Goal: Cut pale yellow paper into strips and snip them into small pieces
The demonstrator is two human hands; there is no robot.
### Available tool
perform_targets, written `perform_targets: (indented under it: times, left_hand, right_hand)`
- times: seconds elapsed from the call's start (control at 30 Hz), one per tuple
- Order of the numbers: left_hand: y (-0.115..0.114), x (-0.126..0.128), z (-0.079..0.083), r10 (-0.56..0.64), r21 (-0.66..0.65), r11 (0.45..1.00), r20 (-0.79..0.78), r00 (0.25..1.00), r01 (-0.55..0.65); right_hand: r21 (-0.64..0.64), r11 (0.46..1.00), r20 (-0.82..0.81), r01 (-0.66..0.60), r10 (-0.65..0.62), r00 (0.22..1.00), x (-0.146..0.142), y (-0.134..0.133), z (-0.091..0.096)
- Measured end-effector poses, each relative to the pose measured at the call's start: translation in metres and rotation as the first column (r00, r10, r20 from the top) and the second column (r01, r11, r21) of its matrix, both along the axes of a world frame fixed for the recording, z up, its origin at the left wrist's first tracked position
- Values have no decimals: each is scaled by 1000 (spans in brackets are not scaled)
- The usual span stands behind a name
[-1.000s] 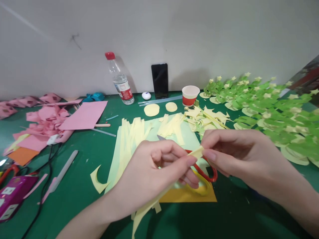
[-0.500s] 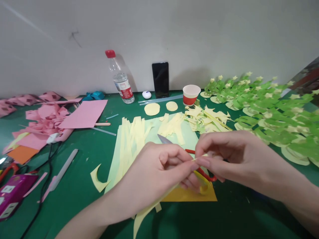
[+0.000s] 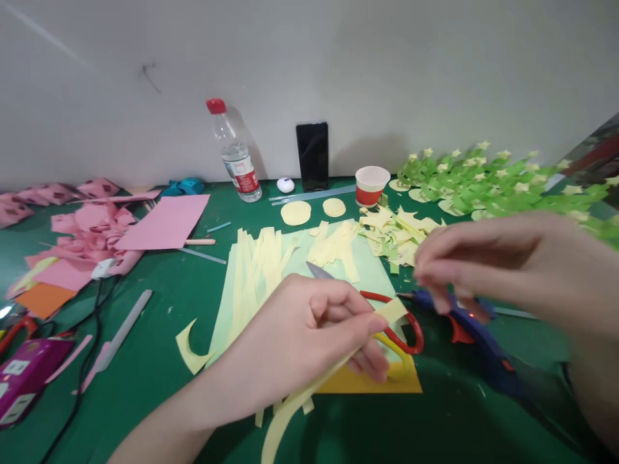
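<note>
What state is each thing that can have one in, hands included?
Left hand: pinching the yellow strip
Yellow strip: held, lower end curving down
Right hand: blurred, grip unclear
Glue gun: lying down, red light showing
Scissors: partly hidden, opening unclear
Bottle: capped, partly full
Phone: upright, screen dark
Cup: upright, uncovered

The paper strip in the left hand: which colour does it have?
The paper strip is pale yellow, best seen in the head view.

Pale yellow paper strip (image 3: 394,310), red-and-yellow scissors handles (image 3: 416,332), blue glue gun (image 3: 489,351), mint-green sheet (image 3: 374,261), pink paper (image 3: 164,222), dark green table (image 3: 162,361)
</note>
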State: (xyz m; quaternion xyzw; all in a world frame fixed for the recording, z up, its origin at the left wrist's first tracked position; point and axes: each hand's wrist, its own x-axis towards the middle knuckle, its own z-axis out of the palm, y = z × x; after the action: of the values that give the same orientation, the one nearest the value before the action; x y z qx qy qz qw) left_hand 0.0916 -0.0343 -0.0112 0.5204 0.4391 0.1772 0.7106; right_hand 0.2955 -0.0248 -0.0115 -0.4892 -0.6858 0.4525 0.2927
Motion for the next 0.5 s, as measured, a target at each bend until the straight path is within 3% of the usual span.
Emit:
perform_targets:
  times: [0.07, 0.17, 0.37, 0.5]
  left_hand:
    - [0, 2, -1, -3, -3, 1000, 8, 1000, 3]
    - [1, 5, -1, -17, -27, 1000, -2, 1000, 17]
    - [2, 1, 2, -32, -41, 999, -7, 999, 32]
    - [3, -6, 3, -35, -15, 999, -3, 999, 35]
  right_hand:
    - [-49, 992, 15, -120, 121, 993, -9, -5, -2]
    - [-26, 984, 18, -178, 178, 984, -19, -10, -5]
    - [-84, 988, -74, -132, 126, 989, 0, -5, 0]
    - [-55, 998, -32, -43, 42, 999, 24, 2, 7]
